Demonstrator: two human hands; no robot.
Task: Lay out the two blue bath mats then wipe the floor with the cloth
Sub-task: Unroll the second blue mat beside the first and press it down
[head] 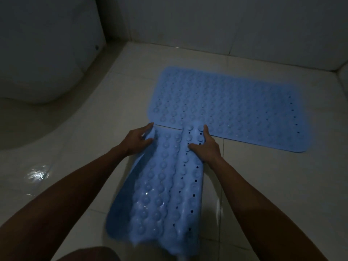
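Observation:
One blue bath mat [231, 108], studded with bumps and small holes, lies flat on the pale tiled floor [116, 95] toward the far wall. A second blue bath mat [162, 191] runs from it back toward me, wrinkled and curled up along its left side. My left hand [137, 140] grips the far left corner of this second mat. My right hand [205, 146] holds a raised fold at its far right, fingers over the edge. That far edge meets the near edge of the flat mat. No cloth is visible.
A white toilet [43, 49] stands at the far left on the floor. Tiled walls [226, 27] close the back and right. A wet, shiny patch [37, 174] glints on the tiles at left. My knee [90, 254] shows at the bottom edge.

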